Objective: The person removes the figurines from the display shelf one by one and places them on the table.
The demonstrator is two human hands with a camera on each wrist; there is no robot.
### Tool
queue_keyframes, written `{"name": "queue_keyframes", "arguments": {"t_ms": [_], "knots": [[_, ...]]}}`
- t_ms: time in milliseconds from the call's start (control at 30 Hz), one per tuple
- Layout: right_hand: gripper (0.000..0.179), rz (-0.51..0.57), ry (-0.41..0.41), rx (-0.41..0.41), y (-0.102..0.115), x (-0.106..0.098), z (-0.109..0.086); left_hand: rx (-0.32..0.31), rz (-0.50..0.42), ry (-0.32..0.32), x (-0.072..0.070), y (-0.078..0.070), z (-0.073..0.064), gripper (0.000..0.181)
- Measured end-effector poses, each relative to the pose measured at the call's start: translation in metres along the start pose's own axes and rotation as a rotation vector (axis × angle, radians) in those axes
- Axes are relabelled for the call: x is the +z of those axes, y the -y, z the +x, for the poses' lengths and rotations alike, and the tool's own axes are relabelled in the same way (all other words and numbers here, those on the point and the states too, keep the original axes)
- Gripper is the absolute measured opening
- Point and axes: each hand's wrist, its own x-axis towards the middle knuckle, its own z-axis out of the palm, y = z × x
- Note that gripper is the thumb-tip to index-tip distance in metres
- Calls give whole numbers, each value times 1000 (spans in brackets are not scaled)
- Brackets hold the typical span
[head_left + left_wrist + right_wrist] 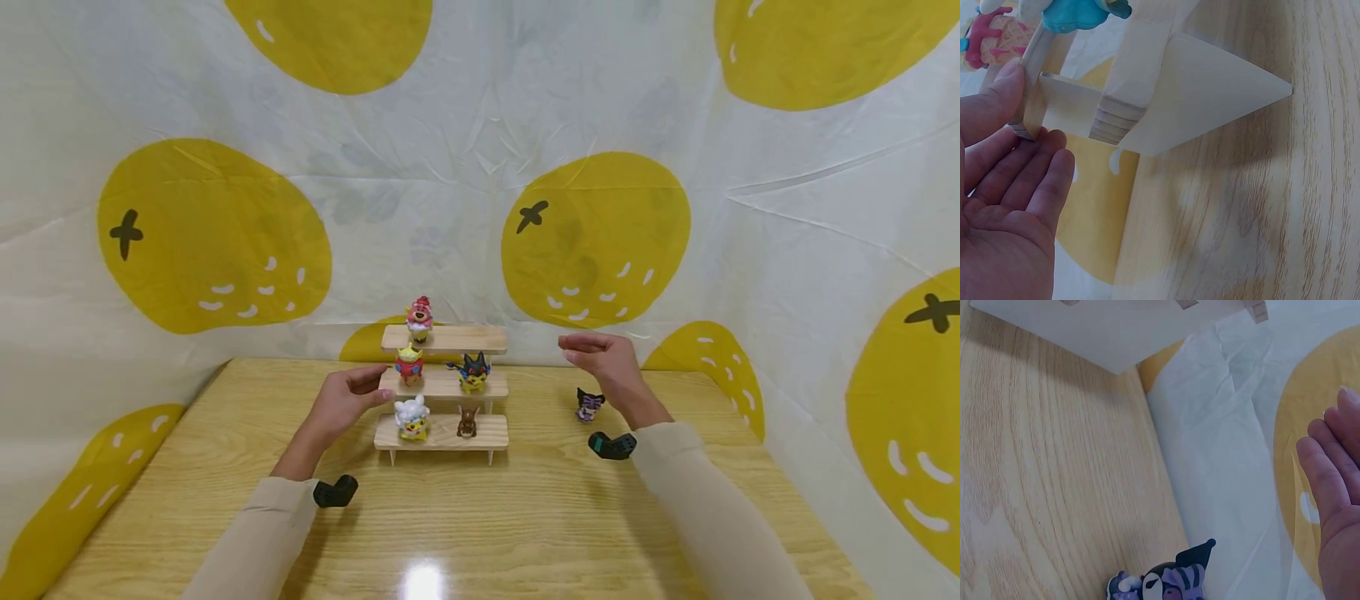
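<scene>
A three-tier wooden display shelf [442,385] stands at the back of the table. My left hand [347,402] is at its left end; in the left wrist view the thumb [997,94] and fingers pinch the edge of a tier. My right hand [609,367] hovers right of the shelf, fingers extended, holding nothing. Below it, a black-and-purple figurine [589,406] stands on the table. On the shelf are a pink bear figurine [420,317] on top, a red figurine [409,367] and a black-eared figurine [474,373] in the middle, and a white-hooded figurine [411,417] and brown mouse figurine [467,422] below.
The wood-grain table [480,525] ends at a white cloth backdrop [420,250] printed with yellow fruit. Black wrist cameras, a left one [335,492] and a right one [611,446], jut inward from the beige sleeves.
</scene>
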Motion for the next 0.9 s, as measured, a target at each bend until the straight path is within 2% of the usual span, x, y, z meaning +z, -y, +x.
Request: {"name": "queue_keyframes", "arguments": {"t_ms": [633,900], "knots": [[39,6,25,12,21,23,5,4,0,-3,0,-1,-2,57],[37,19,39,-15,26,32,6,7,-7,4,0,0,-1,57]]}}
